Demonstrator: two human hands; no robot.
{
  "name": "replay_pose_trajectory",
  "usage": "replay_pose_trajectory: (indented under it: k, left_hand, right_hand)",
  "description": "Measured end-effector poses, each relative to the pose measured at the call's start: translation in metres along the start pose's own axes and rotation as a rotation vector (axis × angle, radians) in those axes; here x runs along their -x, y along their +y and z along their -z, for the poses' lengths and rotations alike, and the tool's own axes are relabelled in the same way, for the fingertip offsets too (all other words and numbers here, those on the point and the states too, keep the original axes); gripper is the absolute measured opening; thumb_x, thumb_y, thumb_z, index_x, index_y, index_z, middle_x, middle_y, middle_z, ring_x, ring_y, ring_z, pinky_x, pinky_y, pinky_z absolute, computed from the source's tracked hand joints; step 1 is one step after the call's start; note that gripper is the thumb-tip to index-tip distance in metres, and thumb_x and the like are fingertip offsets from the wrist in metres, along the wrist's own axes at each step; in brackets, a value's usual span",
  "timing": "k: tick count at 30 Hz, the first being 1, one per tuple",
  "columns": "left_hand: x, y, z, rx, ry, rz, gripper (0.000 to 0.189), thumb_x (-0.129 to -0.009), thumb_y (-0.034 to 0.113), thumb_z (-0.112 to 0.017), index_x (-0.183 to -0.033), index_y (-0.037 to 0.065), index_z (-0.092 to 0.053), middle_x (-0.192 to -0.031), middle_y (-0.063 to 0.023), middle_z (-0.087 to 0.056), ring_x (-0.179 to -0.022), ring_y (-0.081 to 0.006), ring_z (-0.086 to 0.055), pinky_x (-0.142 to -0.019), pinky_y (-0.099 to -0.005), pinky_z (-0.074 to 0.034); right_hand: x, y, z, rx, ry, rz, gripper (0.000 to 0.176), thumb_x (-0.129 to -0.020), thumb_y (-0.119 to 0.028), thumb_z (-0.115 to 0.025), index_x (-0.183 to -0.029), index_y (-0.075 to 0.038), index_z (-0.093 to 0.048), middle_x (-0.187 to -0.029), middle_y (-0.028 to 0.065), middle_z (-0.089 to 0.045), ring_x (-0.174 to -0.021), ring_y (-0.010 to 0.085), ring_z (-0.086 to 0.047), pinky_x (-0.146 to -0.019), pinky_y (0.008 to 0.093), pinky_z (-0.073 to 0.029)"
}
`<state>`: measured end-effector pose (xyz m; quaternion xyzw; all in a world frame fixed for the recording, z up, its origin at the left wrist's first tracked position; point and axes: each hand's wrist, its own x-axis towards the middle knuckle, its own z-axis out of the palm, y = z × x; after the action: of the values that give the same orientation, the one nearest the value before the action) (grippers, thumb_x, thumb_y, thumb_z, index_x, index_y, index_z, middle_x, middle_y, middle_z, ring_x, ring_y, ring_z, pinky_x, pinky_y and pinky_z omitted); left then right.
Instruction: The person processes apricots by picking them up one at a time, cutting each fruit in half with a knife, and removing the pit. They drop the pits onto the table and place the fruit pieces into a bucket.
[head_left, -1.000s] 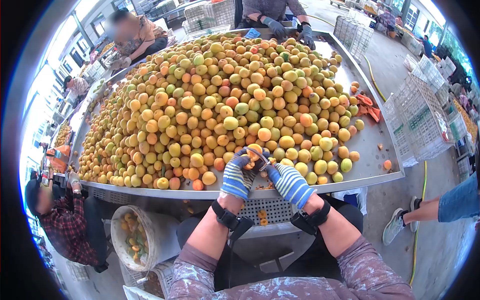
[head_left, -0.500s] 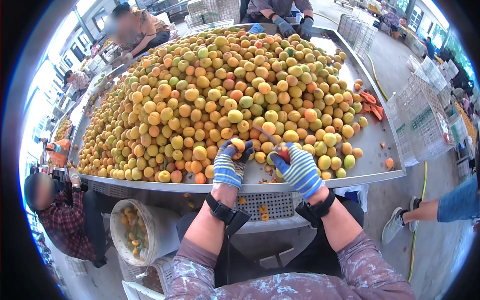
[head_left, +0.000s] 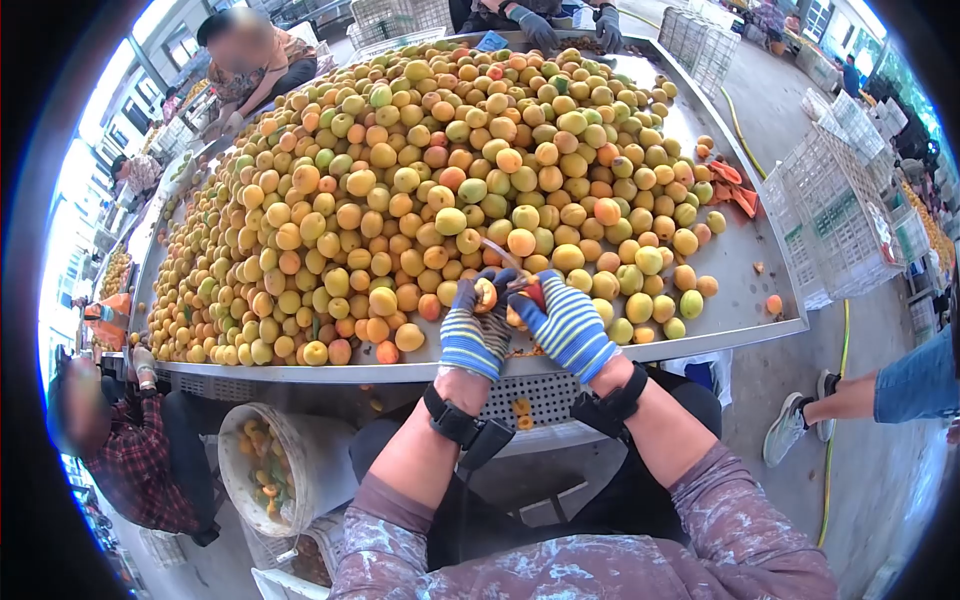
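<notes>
Fingers of my left hand [head_left: 478, 325], in a striped glove, are closed round an orange-yellow apricot [head_left: 485, 294]. Close beside it, my right hand [head_left: 566, 325], gloved the same way, is closed on the red handle of a knife [head_left: 534, 294]. The knife's thin blade points up and left, over the fruit. Both hands are at the near edge of the metal table [head_left: 745, 338], in front of a large heap of apricots [head_left: 400, 200]. Small orange scraps lie on the metal by my hands.
A white bucket [head_left: 293, 470] with fruit pieces stands low left. Below the table edge is a perforated crate [head_left: 545, 402]. Orange gloves [head_left: 733, 188] lie at the table's right. Co-workers are at the far and left sides; a person's leg shows at right.
My right hand has moved left, bringing the knife up to my left hand and its apricot. The camera view has shifted slightly. The far co-worker's gloved hands have moved apart.
</notes>
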<state>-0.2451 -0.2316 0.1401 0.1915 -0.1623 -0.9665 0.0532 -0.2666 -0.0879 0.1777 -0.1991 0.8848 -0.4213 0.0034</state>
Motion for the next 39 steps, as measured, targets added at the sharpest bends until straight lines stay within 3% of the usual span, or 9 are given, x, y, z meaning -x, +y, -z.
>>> replay_pose_trajectory:
  k: [6, 10, 14, 15, 19, 26, 34, 38, 39]
  left_hand:
    - [0.001, -0.008, -0.002, -0.139, 0.116, 0.091, 0.041, -0.098, 0.043, -0.046, -0.104, 0.003, -0.055, -0.095, -0.0131, -0.061, -0.085, -0.0251, -0.062, -0.079, -0.0406, -0.056]
    - [0.019, -0.011, -0.014, -0.393, -0.042, 0.164, 0.049, -0.096, 0.050, -0.046, -0.103, 0.003, -0.055, -0.084, -0.0082, -0.060, -0.069, -0.0203, -0.061, -0.064, -0.0353, -0.056]
    - [0.026, -0.030, -0.034, -0.571, 0.147, 0.090, 0.045, -0.094, 0.050, -0.049, -0.084, 0.007, -0.056, -0.061, -0.0035, -0.050, -0.046, -0.0166, -0.049, -0.045, -0.0291, -0.048]
    - [0.018, -0.035, -0.021, -0.561, 0.028, 0.061, 0.045, -0.096, 0.049, -0.049, -0.075, 0.009, -0.053, -0.055, -0.0009, -0.043, -0.042, -0.0131, -0.040, -0.038, -0.0260, -0.035]
    - [0.019, -0.042, -0.018, -0.575, -0.018, 0.120, 0.044, -0.097, 0.047, -0.049, -0.075, 0.008, -0.054, -0.054, 0.0011, -0.039, -0.042, -0.0099, -0.034, -0.038, -0.0257, -0.025]
    - [0.019, -0.044, -0.018, -0.772, -0.087, 0.012, 0.042, -0.097, 0.048, -0.049, -0.081, 0.010, -0.057, -0.063, 0.0054, -0.049, -0.052, -0.0046, -0.044, -0.045, -0.0196, -0.033]
    - [0.021, -0.048, -0.026, -0.933, -0.029, -0.164, 0.049, -0.097, 0.049, -0.047, -0.084, 0.004, -0.062, -0.075, -0.0011, -0.059, -0.060, -0.0084, -0.051, -0.052, -0.0234, -0.043]
    - [0.013, -0.038, -0.018, -0.527, 0.098, 0.103, 0.058, -0.093, 0.060, -0.045, -0.091, 0.004, -0.061, -0.079, -0.0047, -0.064, -0.065, -0.0152, -0.063, -0.053, -0.0267, -0.053]
    - [0.014, -0.033, -0.017, -0.411, -0.046, 0.220, 0.060, -0.091, 0.061, -0.047, -0.101, 0.003, -0.058, -0.087, -0.0068, -0.064, -0.072, -0.0180, -0.064, -0.061, -0.0302, -0.055]
  right_hand:
    - [-0.007, -0.004, -0.004, -0.048, 0.049, -0.047, 0.034, -0.089, -0.034, -0.064, -0.098, -0.001, -0.057, -0.071, 0.0170, -0.064, -0.064, 0.0313, -0.066, -0.057, 0.0392, -0.050]
    - [-0.018, -0.013, 0.006, -1.024, 0.294, -0.119, 0.027, -0.093, -0.034, -0.062, -0.085, -0.009, -0.057, -0.057, -0.0038, -0.048, -0.041, 0.0051, -0.041, -0.037, 0.0216, -0.032]
    - [-0.029, -0.008, 0.018, -1.359, 0.317, -0.137, 0.029, -0.093, -0.038, -0.060, -0.079, -0.014, -0.052, -0.057, -0.0086, -0.042, -0.044, 0.0007, -0.036, -0.038, 0.0197, -0.025]
    - [-0.031, -0.009, 0.020, -1.425, 0.303, -0.137, 0.029, -0.093, -0.038, -0.061, -0.079, -0.014, -0.051, -0.056, -0.0085, -0.041, -0.044, 0.0010, -0.035, -0.038, 0.0202, -0.024]
    - [-0.030, -0.014, 0.021, -1.343, 0.326, -0.105, 0.029, -0.095, -0.037, -0.057, -0.080, -0.014, -0.047, -0.057, -0.0058, -0.038, -0.044, 0.0042, -0.034, -0.039, 0.0214, -0.027]
    - [-0.028, -0.006, 0.003, -1.056, 0.427, -0.053, 0.025, -0.093, -0.031, -0.062, -0.089, -0.006, -0.060, -0.064, -0.0074, -0.052, -0.058, -0.0004, -0.046, -0.048, 0.0179, -0.033]
    - [-0.033, -0.006, -0.002, -1.452, 0.378, -0.318, 0.032, -0.096, -0.040, -0.054, -0.076, -0.017, -0.043, -0.056, -0.0078, -0.032, -0.044, 0.0058, -0.032, -0.038, 0.0244, -0.026]
    - [-0.042, 0.011, -0.005, -1.750, 0.358, -0.512, 0.032, -0.096, -0.045, -0.053, -0.080, -0.018, -0.044, -0.059, -0.0055, -0.040, -0.047, 0.0099, -0.039, -0.044, 0.0292, -0.036]
    - [-0.043, 0.015, -0.004, -1.766, 0.326, -0.544, 0.032, -0.096, -0.044, -0.052, -0.079, -0.018, -0.044, -0.063, -0.0040, -0.042, -0.052, 0.0133, -0.043, -0.052, 0.0335, -0.041]
